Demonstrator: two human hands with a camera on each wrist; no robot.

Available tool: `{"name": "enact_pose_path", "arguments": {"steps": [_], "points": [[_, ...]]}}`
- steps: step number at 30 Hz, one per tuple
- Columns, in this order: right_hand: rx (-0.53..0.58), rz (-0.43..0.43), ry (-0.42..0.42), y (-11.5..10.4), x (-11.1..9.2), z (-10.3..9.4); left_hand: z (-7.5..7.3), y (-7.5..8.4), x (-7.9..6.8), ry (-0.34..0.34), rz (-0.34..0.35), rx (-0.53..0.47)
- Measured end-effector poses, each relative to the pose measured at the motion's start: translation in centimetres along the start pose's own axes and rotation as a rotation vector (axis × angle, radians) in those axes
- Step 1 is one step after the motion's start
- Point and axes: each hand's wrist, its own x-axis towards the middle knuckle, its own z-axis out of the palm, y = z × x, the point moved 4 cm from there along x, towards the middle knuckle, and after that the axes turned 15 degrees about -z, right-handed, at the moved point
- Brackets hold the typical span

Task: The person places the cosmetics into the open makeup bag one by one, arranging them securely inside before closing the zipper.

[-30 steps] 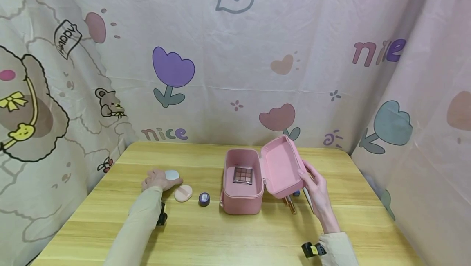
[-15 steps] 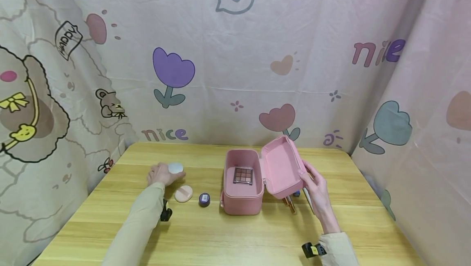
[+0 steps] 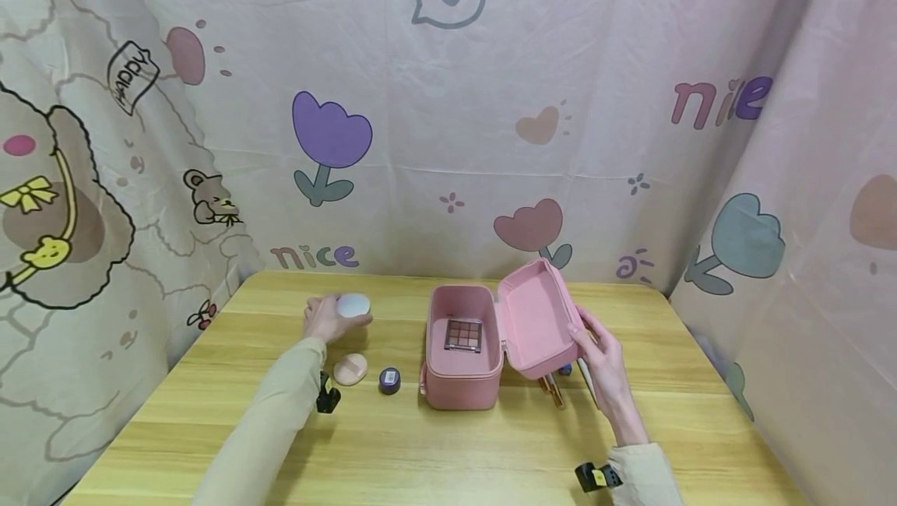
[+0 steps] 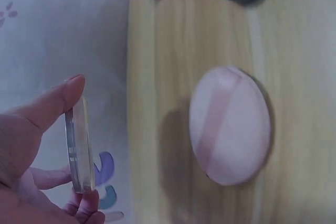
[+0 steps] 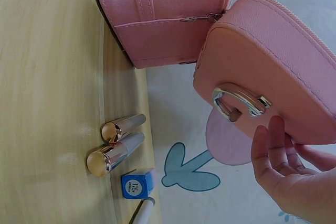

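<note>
My left hand point(image 3: 325, 322) pinches a thin round compact point(image 3: 354, 305) between thumb and fingers, above the table's back left. In the left wrist view the compact point(image 4: 80, 145) stands edge-on with a shiny rim. A pale pink powder puff point(image 3: 350, 369) with a ribbon band lies just nearer. My right hand point(image 3: 604, 362) holds the tilted-back lid point(image 3: 539, 315) of a pink makeup case point(image 3: 462, 394) by its outer edge, thumb on the inside. On the case floor rests an eyeshadow palette point(image 3: 463, 335) with several brown-pink pans. The lid's handle point(image 5: 239, 100) faces the right wrist camera.
A small dark purple jar point(image 3: 389, 381) stands between puff and case. Below the lid lie two gold-ended tubes point(image 5: 116, 154), a small blue lipstick box point(image 5: 138, 184) and a slim white stick point(image 5: 143, 212). A printed curtain point(image 3: 448, 124) hangs behind the wooden table point(image 3: 420, 459).
My left hand has raised the compact and carried it to the right and farther back, away from the table's left side. My right hand and the lid stay in place.
</note>
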Motion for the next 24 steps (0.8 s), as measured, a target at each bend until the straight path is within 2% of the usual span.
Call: {"name": "enact_pose_path", "arguments": {"steps": [7, 17, 24], "points": [[0.003, -0.003, 0.0, 0.0, 0.0, 0.0, 0.3, 2.0, -0.7, -0.017, 0.101, -0.038], [0.004, -0.002, -0.002, -0.1, 0.0, 0.0, 0.6, 4.8, -2.0, -0.032, 0.202, -0.069], [0.002, -0.008, -0.003, -0.1, 0.0, 0.0, 0.8, 6.4, -2.5, -0.062, 0.24, -0.062]]}}
